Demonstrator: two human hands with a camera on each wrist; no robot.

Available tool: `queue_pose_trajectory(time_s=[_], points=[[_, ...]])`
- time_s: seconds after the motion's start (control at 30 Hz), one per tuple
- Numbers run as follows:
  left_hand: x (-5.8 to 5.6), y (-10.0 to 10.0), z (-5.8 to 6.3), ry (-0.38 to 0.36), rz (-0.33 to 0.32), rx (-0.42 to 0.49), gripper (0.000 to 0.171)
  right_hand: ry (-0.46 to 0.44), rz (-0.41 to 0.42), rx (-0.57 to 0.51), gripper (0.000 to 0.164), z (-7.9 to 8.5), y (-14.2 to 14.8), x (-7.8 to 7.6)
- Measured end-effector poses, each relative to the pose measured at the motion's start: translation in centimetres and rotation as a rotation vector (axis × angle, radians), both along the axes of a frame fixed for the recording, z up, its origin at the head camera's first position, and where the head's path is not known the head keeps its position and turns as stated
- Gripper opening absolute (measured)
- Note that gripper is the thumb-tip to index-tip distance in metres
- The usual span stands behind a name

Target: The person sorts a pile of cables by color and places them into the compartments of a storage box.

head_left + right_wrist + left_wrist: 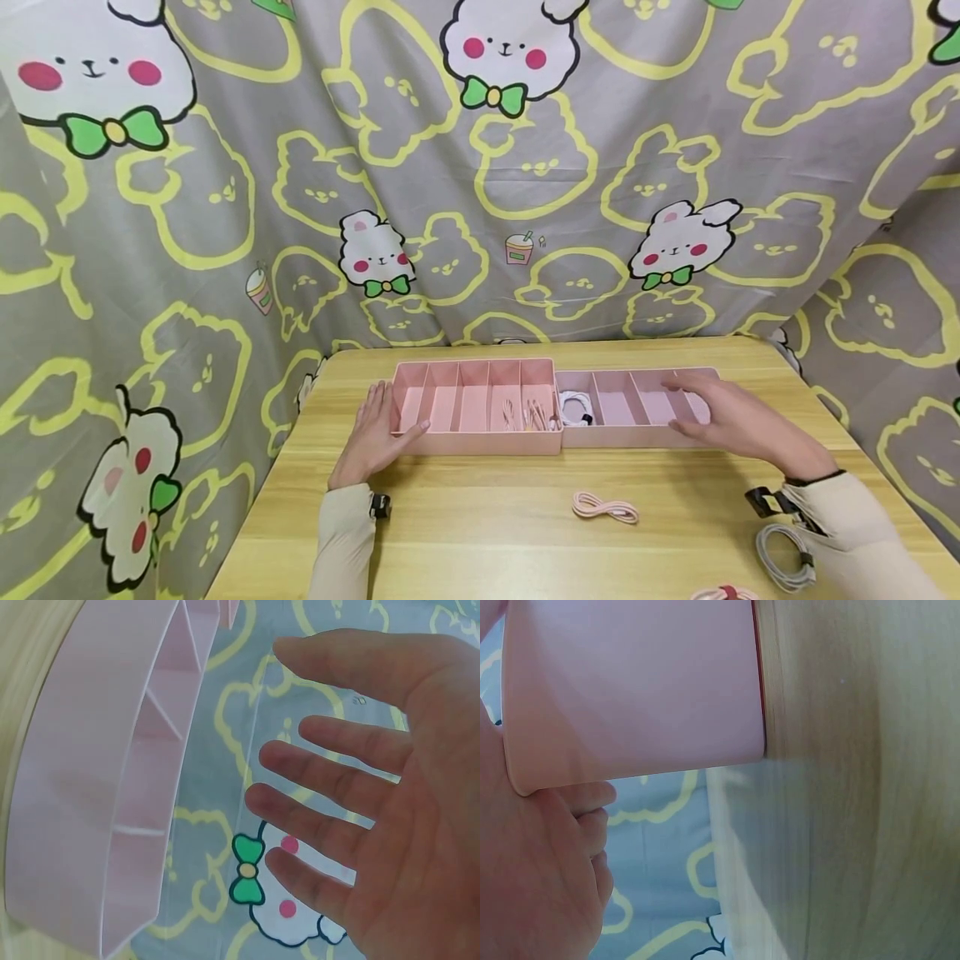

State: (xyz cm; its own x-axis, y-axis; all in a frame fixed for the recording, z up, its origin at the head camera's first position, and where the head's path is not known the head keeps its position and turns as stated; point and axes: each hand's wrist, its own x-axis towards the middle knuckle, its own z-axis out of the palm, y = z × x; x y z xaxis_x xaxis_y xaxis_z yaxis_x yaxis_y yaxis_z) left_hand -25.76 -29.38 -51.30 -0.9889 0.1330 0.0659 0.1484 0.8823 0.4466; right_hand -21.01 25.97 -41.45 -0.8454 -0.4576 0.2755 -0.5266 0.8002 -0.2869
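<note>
A pink divided box (pixel 480 444) stands toward the back of the table. My left hand (pixel 369 433) rests at its left end, fingers fairly straight along the end wall and thumb over the front rim. In the left wrist view the palm lies against the box corner. Pale cables (pixel 536 415) lie in its right-hand compartments. A lilac divided box (pixel 622 437) sits against its right side, with a coiled white cable (pixel 576 408) in the leftmost compartment. Over the lilac box's right end hovers my right hand (pixel 726 421), fingers spread and holding nothing, as the right wrist view (pixel 397 795) shows.
A bundled pink cable (pixel 604 507) lies on the wooden table (pixel 480 525) in front of the boxes. Nearer, by the right sleeve, is a coiled grey cable (pixel 783 558). Another pink cable (pixel 726 593) with a red tie is cut off by the bottom edge. A patterned curtain (pixel 540 192) hangs behind.
</note>
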Motion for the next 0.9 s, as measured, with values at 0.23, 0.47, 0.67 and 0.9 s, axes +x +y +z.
queue_pose_trajectory(time_s=[0.23,0.47,0.67,0.9], points=[[-0.1,0.1,0.0,-0.003,-0.003,0.009,0.116,0.043,-0.022,-0.013,0.062,-0.2,2.0,1.3],[-0.2,0.0,0.0,0.000,-0.008,0.003,0.115,0.033,-0.088,0.000,0.055,-1.0,3.8,2.5],[-0.1,-0.1,-0.2,0.009,-0.007,0.014,0.115,0.091,-0.116,-0.001,0.054,-2.3,5.1,3.6],[-0.1,-0.2,-0.5,0.021,-0.001,0.004,0.115,0.041,-0.167,0.001,0.057,-3.6,6.3,5.1]])
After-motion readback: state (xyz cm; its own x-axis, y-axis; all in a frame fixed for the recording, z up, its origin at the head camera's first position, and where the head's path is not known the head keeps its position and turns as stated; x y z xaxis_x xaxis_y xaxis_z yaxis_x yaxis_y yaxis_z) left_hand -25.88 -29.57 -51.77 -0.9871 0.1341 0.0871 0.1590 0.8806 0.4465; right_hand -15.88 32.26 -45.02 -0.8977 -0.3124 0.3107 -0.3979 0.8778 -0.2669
